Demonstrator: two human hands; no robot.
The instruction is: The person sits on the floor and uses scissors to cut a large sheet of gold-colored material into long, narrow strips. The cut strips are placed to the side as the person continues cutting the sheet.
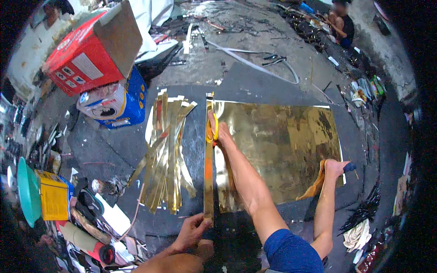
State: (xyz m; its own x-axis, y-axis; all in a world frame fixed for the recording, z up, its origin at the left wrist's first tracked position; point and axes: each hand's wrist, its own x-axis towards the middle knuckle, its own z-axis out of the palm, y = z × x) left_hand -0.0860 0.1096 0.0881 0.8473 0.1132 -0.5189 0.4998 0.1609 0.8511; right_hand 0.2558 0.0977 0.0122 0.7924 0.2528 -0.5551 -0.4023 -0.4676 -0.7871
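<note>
A large shiny gold sheet (277,150) lies flat on the dark floor. Along its left edge runs a long narrow gold strip (209,182). My left hand (195,231) pinches the strip's near end between thumb and fingers. Up near its far end, my right hand (222,132) is closed round yellow-handled scissors (216,126); fingers and handles hide part of the blades. To the left of the strip, several cut gold strips (168,154) lie in a loose, overlapping pile. My bare foot (336,167) rests by the sheet's right edge, beside something dark blue.
A red cardboard box (84,54) leans on a blue box (129,100) at far left. A yellow tin (54,195), a green basin (28,191) and scraps crowd the near left. A grey band (259,66) curls beyond the sheet. Another person (343,25) sits at far right.
</note>
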